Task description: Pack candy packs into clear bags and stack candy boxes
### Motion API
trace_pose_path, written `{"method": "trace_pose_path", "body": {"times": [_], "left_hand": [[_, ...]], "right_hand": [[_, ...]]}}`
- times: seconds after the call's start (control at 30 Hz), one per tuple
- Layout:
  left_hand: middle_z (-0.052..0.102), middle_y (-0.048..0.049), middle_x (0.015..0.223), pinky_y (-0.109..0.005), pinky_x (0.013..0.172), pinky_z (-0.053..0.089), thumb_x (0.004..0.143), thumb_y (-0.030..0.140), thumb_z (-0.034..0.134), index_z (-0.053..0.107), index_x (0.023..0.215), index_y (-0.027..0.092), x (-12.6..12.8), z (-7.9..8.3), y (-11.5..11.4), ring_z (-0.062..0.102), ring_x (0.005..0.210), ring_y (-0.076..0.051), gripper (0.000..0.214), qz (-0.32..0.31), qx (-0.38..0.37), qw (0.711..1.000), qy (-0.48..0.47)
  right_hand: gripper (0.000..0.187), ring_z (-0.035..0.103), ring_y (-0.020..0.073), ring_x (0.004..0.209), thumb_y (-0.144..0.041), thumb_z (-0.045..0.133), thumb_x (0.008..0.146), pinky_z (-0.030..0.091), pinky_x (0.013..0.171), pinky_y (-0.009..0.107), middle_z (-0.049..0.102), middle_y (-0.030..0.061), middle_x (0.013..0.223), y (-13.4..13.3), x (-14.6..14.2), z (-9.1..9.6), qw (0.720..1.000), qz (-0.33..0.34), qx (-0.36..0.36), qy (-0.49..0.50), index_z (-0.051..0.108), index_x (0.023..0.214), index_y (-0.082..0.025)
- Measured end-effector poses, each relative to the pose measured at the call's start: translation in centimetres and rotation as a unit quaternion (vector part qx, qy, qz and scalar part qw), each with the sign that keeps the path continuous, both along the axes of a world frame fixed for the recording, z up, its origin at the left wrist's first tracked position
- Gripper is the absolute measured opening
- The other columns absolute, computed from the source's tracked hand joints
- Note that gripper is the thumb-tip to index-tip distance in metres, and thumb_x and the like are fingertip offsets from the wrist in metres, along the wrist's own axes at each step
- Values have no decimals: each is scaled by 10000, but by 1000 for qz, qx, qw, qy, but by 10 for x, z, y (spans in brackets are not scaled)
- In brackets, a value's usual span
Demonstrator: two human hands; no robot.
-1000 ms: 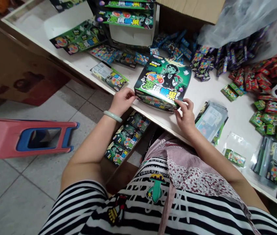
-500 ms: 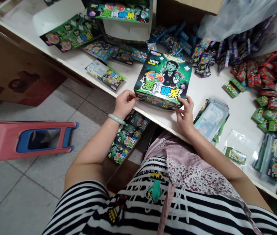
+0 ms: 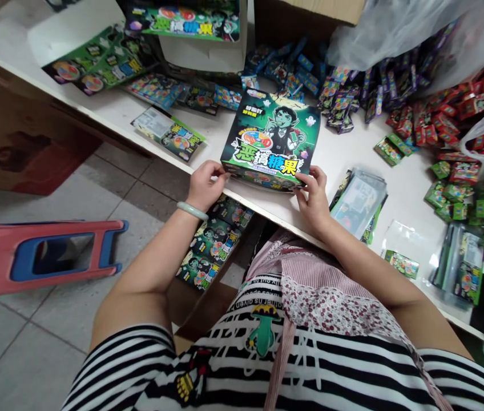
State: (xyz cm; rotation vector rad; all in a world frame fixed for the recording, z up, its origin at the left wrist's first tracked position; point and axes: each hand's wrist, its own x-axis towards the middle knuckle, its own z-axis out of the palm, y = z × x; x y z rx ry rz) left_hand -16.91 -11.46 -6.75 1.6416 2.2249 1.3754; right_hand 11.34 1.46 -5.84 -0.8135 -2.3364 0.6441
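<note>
Turned straighter since a second ago, your green-and-black cardboard candy box [image 3: 270, 140] sits gripped between your separated left hand [image 3: 206, 185] and right hand [image 3: 314, 197], steadied against the white counter [image 3: 353, 151].

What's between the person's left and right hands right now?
In the head view, a green candy box lies between the left hand and the right hand, with each hand touching one of its sides.

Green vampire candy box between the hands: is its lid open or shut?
Shut: the green vampire candy box shows its printed lid on top, no white inside, with the left hand and right hand at its near edge.
</note>
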Motion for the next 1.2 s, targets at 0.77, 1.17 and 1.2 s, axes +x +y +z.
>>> {"method": "trace_pose_path", "body": {"times": [0.77,1.17,1.2], "left_hand": [[453,-62,1536,-579,1198,236,879,553,609,516,1335,250,-20,30,18,281,1505,-287,555,-178,-121,968,127],[480,-228,1460,-448,997,519,843,728,530,141,1559,234,-8,-3,11,581,1266,-293,953,-110,-73,983,-126],[523,-221,1417,-436,985,529,856,720,516,139,1562,223,-4,-2,12,615,1215,-281,943,-107,-69,984,-128]], "right_hand": [[473,333,305,1472,-151,421,970,359,1119,572,497,51,1480,9,4,22,985,56,79,-143,518,1379,-367],[740,246,286,1510,-351,516,965,460,1077,521,255,151,1612,7,-6,0,998,-2,-65,-15,103,1578,-327],[722,277,277,1496,-354,494,973,488,1049,498,281,150,1606,6,-9,-1,996,-3,-93,-2,102,1579,-324]]}}
